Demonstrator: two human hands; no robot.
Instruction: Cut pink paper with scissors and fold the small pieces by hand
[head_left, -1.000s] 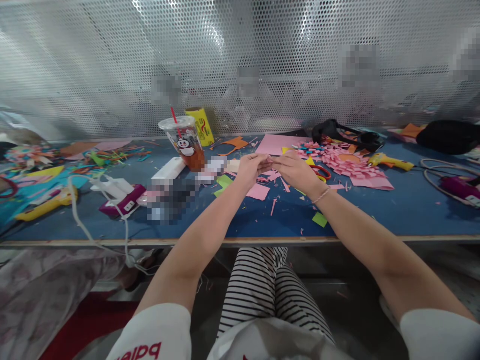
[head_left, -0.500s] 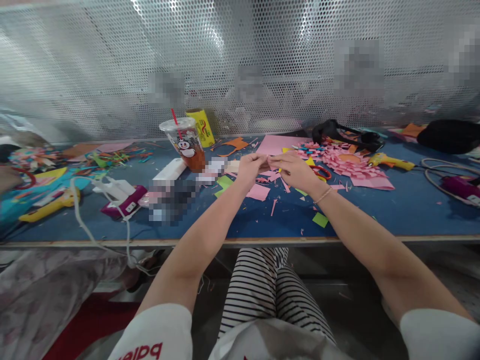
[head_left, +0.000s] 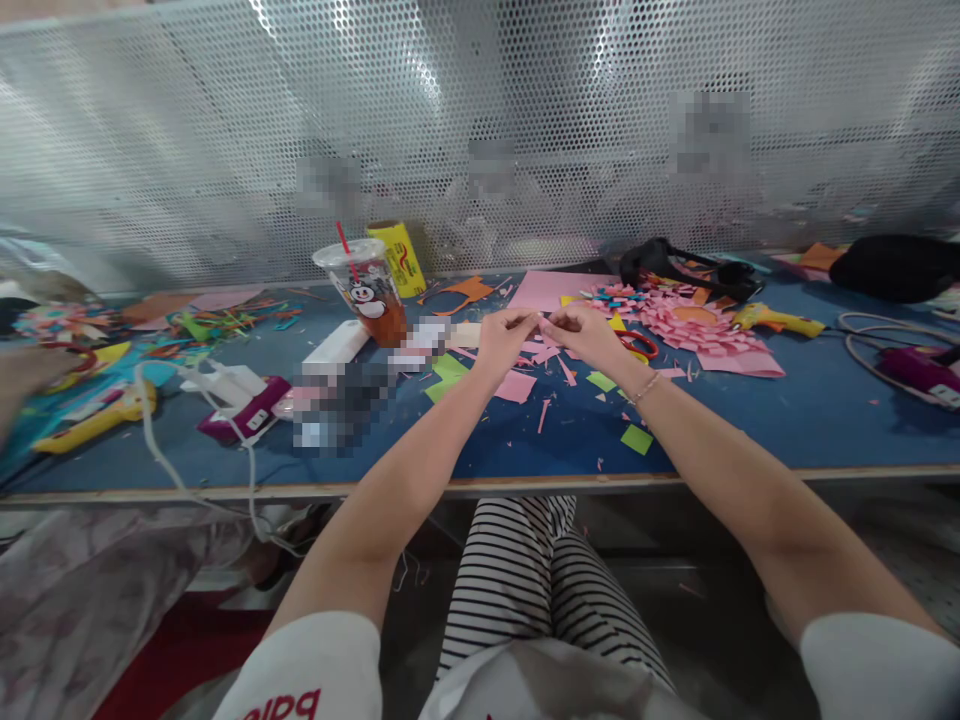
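My left hand (head_left: 505, 338) and my right hand (head_left: 585, 338) meet fingertip to fingertip above the middle of the blue table. Both are closed in a pinch on a small pink paper piece (head_left: 541, 320), mostly hidden by the fingers. Beneath and around them lie pink paper scraps (head_left: 516, 386) and cut strips. Scissors with red handles (head_left: 641, 346) rest just right of my right hand. Farther right is a large fringed pink paper flower (head_left: 694, 318) on a pink sheet.
A drink cup (head_left: 367, 295) with a red straw stands left, near a yellow tube (head_left: 397, 258). Yellow glue guns (head_left: 780, 320) lie on both sides. A purple power strip (head_left: 244, 410) trails white cables. Another person's hand (head_left: 30, 385) is at far left. Perforated metal (head_left: 480, 90) backs the table (head_left: 525, 450).
My fingers have shifted slightly: the fingertips now point together in a narrower pinch, and my right hand's fingers are more curled. The view has tilted a little. The other person's hand has moved inward.
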